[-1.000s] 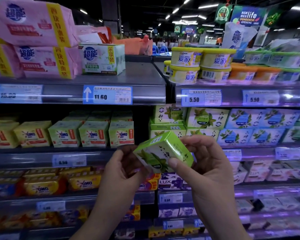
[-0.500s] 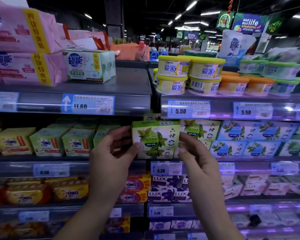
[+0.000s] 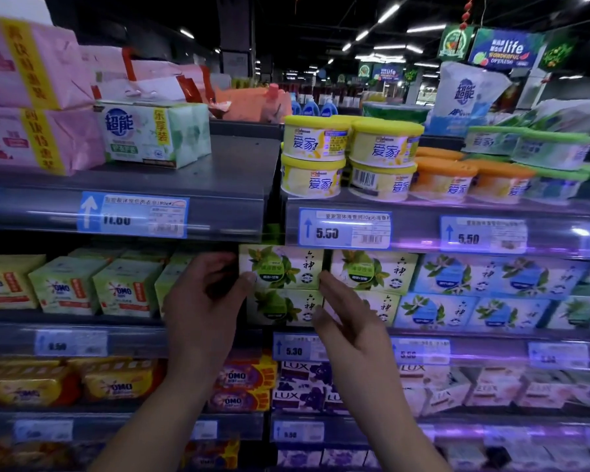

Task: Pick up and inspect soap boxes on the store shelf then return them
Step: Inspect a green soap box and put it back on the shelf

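Green soap box [image 3: 280, 267]: upright on the shelf's second tier, atop a matching box [image 3: 280, 306], just beside a twin box [image 3: 372, 269] on its right, directly under the 5.50 price tag [image 3: 344, 229].
Left hand [image 3: 201, 301]: raised at the box's left end, thumb tip touching the lower left corner, fingers curled around the side; grip closed on the box.
Right hand [image 3: 348, 321]: at the box's lower right corner, fingertips touching the edge, fingers loosely extended; whether gripping or only steadying cannot be told.
Shelf rail [image 3: 218, 212]: grey, running above the box, carrying blue tags.
Left of the hands: row of pale green OMO boxes [image 3: 126, 287] on the same tier.
Right of the box: blue-printed boxes [image 3: 457, 277] in two layers.
Top tier: yellow-lidded tubs [image 3: 348, 158] stacked in pairs, pink wrapped packs [image 3: 31, 97] far left.
Lower tier: purple LUX boxes [image 3: 304, 386] near the right wrist.
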Tool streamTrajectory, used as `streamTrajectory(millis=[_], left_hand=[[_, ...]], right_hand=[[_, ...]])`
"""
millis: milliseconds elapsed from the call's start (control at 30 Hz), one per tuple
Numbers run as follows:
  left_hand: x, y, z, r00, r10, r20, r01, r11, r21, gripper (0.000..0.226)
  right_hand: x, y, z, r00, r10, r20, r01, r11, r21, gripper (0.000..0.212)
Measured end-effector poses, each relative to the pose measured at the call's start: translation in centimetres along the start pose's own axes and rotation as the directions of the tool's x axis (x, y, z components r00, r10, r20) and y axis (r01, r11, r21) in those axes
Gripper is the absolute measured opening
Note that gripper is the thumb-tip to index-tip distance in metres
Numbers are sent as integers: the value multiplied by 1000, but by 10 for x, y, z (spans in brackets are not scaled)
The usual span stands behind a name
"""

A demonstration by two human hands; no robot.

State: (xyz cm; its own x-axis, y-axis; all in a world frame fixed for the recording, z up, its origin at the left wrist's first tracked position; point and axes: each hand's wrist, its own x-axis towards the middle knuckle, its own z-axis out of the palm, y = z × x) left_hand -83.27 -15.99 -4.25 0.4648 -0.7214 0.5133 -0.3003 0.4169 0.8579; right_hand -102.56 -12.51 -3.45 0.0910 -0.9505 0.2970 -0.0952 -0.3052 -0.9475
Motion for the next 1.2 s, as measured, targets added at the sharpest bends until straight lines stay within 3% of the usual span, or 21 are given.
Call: streamTrajectory(millis=[133, 233, 300, 333, 433, 500, 600, 800, 967, 1100, 1200], left_hand=[[-5, 7, 2, 999, 19, -47, -17, 998, 54, 28], [-27, 25, 4, 968, 222, -118, -200, 965, 170, 23], [-51, 41, 17, 930, 367, -14, -352, 904, 244, 12], [-63, 47, 27, 921, 380, 81, -389, 894, 223, 17], [-87, 61, 61, 933, 157, 324, -232, 950, 209, 50], [-93, 62, 80, 929, 26, 369, -130, 957, 259, 76], [-96, 63, 98, 933, -29, 358, -70, 963, 260, 94], [-96, 68, 112, 952, -67, 298, -15, 965, 263, 91], [-99, 64, 114, 982, -93, 163, 65, 983, 172, 70], [-105, 71, 109, 999, 14, 41, -23, 975, 223, 54], [-111, 78, 104, 998, 12, 62, -22, 986, 164, 50]], right_hand=[[-9, 5, -18, 994, -41, -102, 35, 998, -57, 45], [-14, 10, -43, 958, -79, -276, 48, 992, -116, 47], [-16, 12, -58, 934, -69, -350, 27, 992, -125, 48], [-16, 12, -64, 927, -65, -369, 21, 992, -122, 48], [-16, 12, -77, 930, -61, -363, 20, 993, -117, 48], [-16, 11, -83, 940, -62, -334, 21, 992, -127, 50], [-13, 13, -92, 960, -43, -276, 13, 994, -111, 52], [-5, 16, -104, 982, -45, -184, 27, 995, -101, 50], [-2, 19, -114, 986, -65, -155, 51, 994, -92, 51], [-5, 22, -124, 982, -119, -148, 110, 992, -62, 64], [-10, 24, -134, 979, -122, -166, 131, 991, 42, 60]])
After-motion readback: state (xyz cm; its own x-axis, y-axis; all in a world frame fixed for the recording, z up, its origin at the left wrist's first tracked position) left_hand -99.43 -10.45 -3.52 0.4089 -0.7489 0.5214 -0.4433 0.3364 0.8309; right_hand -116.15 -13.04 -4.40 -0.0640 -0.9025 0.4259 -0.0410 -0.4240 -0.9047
